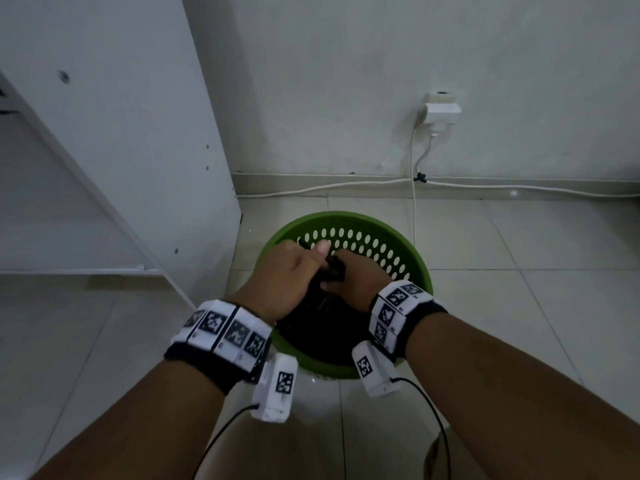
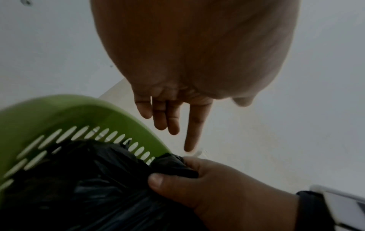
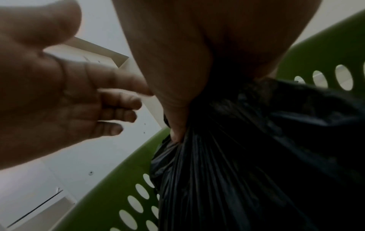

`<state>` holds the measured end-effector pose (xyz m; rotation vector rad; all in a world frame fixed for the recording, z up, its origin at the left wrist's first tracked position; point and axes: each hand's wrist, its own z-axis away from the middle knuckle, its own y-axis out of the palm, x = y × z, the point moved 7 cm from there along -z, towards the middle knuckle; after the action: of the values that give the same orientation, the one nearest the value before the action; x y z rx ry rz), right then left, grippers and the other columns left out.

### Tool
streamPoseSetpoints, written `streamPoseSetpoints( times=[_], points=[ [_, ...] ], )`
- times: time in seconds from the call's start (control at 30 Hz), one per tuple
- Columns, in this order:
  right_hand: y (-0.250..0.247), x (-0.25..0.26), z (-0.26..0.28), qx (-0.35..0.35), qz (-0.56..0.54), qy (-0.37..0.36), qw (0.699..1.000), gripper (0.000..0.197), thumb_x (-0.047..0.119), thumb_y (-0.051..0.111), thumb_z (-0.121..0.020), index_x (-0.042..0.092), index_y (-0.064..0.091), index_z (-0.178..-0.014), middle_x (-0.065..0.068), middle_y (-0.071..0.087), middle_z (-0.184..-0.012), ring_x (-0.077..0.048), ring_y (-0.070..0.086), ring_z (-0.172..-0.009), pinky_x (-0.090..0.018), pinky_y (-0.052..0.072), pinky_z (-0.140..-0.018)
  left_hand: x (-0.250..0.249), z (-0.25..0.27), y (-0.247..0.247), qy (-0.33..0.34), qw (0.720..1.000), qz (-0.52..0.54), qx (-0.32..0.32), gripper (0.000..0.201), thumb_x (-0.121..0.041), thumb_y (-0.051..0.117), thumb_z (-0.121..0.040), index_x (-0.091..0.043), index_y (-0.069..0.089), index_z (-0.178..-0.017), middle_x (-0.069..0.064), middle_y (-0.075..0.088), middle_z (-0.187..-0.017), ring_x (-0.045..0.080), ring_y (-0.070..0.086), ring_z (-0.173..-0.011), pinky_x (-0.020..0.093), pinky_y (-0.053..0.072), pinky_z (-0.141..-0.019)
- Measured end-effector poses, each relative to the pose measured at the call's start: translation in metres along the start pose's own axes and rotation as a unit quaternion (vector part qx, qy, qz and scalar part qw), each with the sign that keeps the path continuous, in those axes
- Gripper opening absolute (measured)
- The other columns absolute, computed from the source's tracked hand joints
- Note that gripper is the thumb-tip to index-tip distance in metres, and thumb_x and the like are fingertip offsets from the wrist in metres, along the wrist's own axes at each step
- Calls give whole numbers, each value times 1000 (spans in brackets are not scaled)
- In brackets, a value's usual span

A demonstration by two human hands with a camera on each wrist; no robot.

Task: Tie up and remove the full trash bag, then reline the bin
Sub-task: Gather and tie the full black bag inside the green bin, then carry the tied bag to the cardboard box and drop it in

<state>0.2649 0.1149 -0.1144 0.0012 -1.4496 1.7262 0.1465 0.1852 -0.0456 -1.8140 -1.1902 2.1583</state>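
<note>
Trash bag (image 1: 322, 323) contents hidden (gathered black plastic), bin (image 1: 412, 258) near rim behind wrists, right fingers (image 3: 177, 132) buried

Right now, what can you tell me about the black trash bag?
The black, crinkly plastic trash bag sits inside the round green plastic bin with oval holes. Its top is gathered into a pleated, twisted neck. The right hand grips that neck; the left hand, fingers straight, is beside it. No finished knot shows.

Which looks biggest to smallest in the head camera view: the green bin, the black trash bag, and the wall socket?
1. Green bin, its rim spans widest.
2. Black trash bag, inside the bin and partly hidden by both hands.
3. Wall socket, clearly smallest, though it is farther from the camera.
</note>
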Motion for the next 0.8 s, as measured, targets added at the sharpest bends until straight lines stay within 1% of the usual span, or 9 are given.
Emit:
streamPoseSetpoints(
  times=[0.03, 0.07, 0.13, 0.2, 0.27, 0.33, 0.43, 0.67, 0.8],
  points=[
    [-2, 0, 2, -1, 1, -7, 1000, 29, 37, 68, -86, 20, 54, -105, 3, 62, -97, -16, 58, -87, -30, 43, -76, 7, 6, -8, 11, 998, -42, -39, 48, -55, 41, -99, -22, 75, -85, 3, 68, -85, 12, 60, -79, 29, 42, -70],
    [-4, 0, 2, -6, 1, -18, 1000, 32, 39, 68, -87, 17, 55, -107, 1, 62, -100, -17, 57, -89, -30, 43, -77, 20, 14, -15, -7, 992, -100, -74, 42, -57, 47, -95, -23, 72, -96, 3, 67, -95, 15, 59, -91, 31, 44, -79],
    [-6, -1, 1, -8, -3, -29, 1000, 36, 42, 66, -88, 14, 58, -109, -2, 64, -103, -19, 59, -93, -29, 44, -78, 53, 35, -23, -92, 973, -175, -119, 59, -69, 54, -82, -25, 58, -121, 3, 57, -119, 21, 49, -115, 37, 43, -94],
    [-6, -4, -1, -11, -15, -28, 999, 36, 45, 65, -88, 14, 59, -105, -3, 65, -101, -20, 61, -92, -30, 46, -78, 77, 56, -14, -151, 979, -116, -79, 82, -75, 65, -69, -29, 43, -133, 1, 53, -127, 21, 49, -121, 41, 48, -98],
    [-6, -3, -1, -14, -23, -31, 999, 37, 48, 63, -88, 14, 61, -102, -4, 65, -97, -21, 61, -89, -30, 45, -75, 86, 68, 11, -147, 989, 12, 14, 106, -73, 80, -56, -40, 28, -143, -6, 57, -131, 14, 56, -120, 42, 54, -97],
    [-6, -2, 0, -17, -28, -35, 999, 37, 48, 62, -90, 13, 62, -100, -5, 65, -95, -21, 61, -87, -28, 41, -72, 95, 74, 29, -151, 986, 41, 57, 134, -71, 89, -39, -50, 12, -147, -6, 56, -135, 15, 56, -124, 43, 55, -98],
    [-6, -1, 3, -21, -48, -43, 998, 36, 48, 61, -91, 12, 63, -97, -6, 66, -93, -21, 62, -86, -29, 44, -72, 110, 74, 37, -182, 983, 24, 24, 161, -73, 91, -20, -48, -2, -149, 1, 50, -140, 23, 51, -129, 48, 53, -99],
    [-15, 1, 15, -70, -154, -79, 983, 28, 40, 60, -94, 14, 69, -99, -3, 71, -92, -18, 67, -86, -34, 53, -82, 105, 73, 36, -164, 986, -26, 33, 167, -83, 82, -16, -43, -5, -152, -1, 61, -131, 20, 59, -119, 44, 55, -95],
    [-25, -2, 24, -120, -280, -52, 951, 24, 39, 64, -92, 18, 72, -101, 1, 74, -93, -13, 69, -87, -37, 56, -86, 100, 74, 35, -176, 982, -50, 41, 168, -87, 78, -15, -42, -9, -152, 0, 63, -129, 20, 62, -115, 43, 56, -93]
  ],
)
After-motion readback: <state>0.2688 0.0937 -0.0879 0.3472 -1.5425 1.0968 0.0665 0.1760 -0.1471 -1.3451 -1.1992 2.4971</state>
